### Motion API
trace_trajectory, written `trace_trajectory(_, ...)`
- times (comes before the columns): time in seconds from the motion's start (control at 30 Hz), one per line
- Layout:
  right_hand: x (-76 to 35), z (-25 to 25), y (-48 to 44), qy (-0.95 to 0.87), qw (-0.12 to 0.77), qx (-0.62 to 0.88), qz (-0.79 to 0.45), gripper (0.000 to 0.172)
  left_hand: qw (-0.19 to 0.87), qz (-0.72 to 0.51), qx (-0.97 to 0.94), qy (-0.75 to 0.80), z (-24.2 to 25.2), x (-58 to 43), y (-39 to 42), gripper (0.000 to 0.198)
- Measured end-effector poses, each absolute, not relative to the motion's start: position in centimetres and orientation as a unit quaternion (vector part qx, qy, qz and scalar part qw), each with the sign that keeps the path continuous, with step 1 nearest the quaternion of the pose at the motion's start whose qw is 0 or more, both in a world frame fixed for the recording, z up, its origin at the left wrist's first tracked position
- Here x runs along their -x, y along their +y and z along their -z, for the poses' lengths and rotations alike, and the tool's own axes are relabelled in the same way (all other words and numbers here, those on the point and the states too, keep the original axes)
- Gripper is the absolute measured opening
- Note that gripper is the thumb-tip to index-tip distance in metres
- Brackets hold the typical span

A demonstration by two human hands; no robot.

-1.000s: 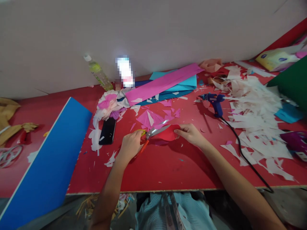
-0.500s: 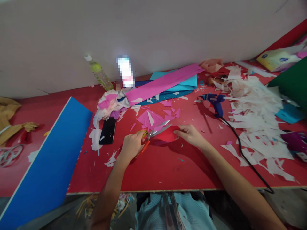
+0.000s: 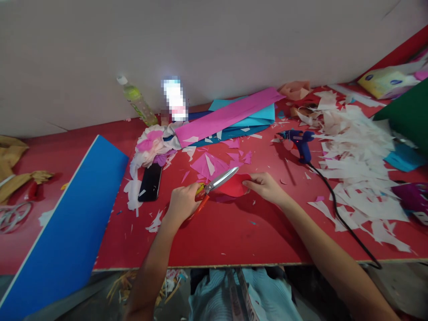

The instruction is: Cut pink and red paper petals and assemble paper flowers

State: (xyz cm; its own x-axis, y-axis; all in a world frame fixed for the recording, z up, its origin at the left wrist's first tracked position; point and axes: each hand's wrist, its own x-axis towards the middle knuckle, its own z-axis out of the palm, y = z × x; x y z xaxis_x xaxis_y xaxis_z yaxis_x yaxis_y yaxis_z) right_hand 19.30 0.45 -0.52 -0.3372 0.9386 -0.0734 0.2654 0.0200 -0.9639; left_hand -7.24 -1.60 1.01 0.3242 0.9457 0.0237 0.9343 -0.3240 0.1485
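Observation:
My left hand (image 3: 183,204) is closed round the handles of a pair of scissors (image 3: 222,178), one handle yellow and the other orange. The silver blades point up and right, pressed together along the upper edge of a piece of red paper (image 3: 233,187). Pinched at its right end, the red paper is held by my right hand (image 3: 267,187), thumb and fingers closed. Just behind the blades lie pink paper scraps (image 3: 207,166). A purplish bit of paper shows under the red piece, partly hidden.
A blue glue gun (image 3: 301,143) with a black cord lies to the right, beside a heap of white paper strips (image 3: 357,147). Left are a black phone (image 3: 150,183), paper flowers (image 3: 150,141) and a blue board (image 3: 72,223). Behind are folded pink paper (image 3: 230,115) and a bottle (image 3: 139,103).
The scissor blades, a little apart before, have come together at the red paper's edge. Both hands stay in nearly the same place.

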Motion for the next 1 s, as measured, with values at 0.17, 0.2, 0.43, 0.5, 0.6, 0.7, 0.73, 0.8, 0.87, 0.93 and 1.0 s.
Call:
trace_trajectory(0.17,-19.36,0.36,0.54,-0.632,0.329,0.478,-0.513,0.024,0.072,-0.113,-0.805,0.578,-0.89,7.52,-1.5,0.033)
trace_trajectory(0.2,-19.36,0.38,0.54,-0.632,0.329,0.48,-0.511,0.025,0.072,-0.117,-0.806,0.576,-0.89,7.56,-1.48,0.036)
trace_trajectory(0.43,-19.34,0.71,0.33,-0.635,0.334,0.475,-0.51,0.025,0.061,-0.104,-0.822,0.557,-0.87,7.33,-1.43,0.033)
trace_trajectory(0.5,-19.33,0.77,0.26,-0.642,0.328,0.476,-0.504,0.026,0.057,-0.105,-0.826,0.551,-0.82,7.24,-1.47,0.034)
trace_trajectory(0.6,-19.29,0.79,0.19,-0.65,0.319,0.481,-0.495,0.027,0.052,-0.099,-0.827,0.551,-0.8,7.22,-1.51,0.033)
trace_trajectory(0.7,-19.26,0.7,0.18,-0.655,0.317,0.479,-0.491,0.028,0.054,-0.09,-0.828,0.551,-0.88,7.26,-1.49,0.032)
trace_trajectory(0.73,-19.26,0.64,0.18,-0.656,0.316,0.477,-0.493,0.028,0.056,-0.089,-0.828,0.551,-0.92,7.27,-1.47,0.032)
trace_trajectory(0.8,-19.24,0.47,0.16,-0.655,0.314,0.469,-0.502,0.028,0.059,-0.086,-0.829,0.549,-1.0,7.29,-1.44,0.032)
trace_trajectory(0.87,-19.21,0.24,0.13,-0.651,0.314,0.461,-0.516,0.028,0.063,-0.086,-0.831,0.546,-1.07,7.31,-1.42,0.031)
trace_trajectory(0.93,-19.18,0.04,0.08,-0.645,0.316,0.454,-0.527,0.028,0.067,-0.09,-0.832,0.543,-1.13,7.35,-1.43,0.031)
trace_trajectory(1.0,-19.14,-0.05,0.06,-0.643,0.317,0.448,-0.534,0.027,0.07,-0.094,-0.833,0.541,-1.21,7.38,-1.47,0.03)
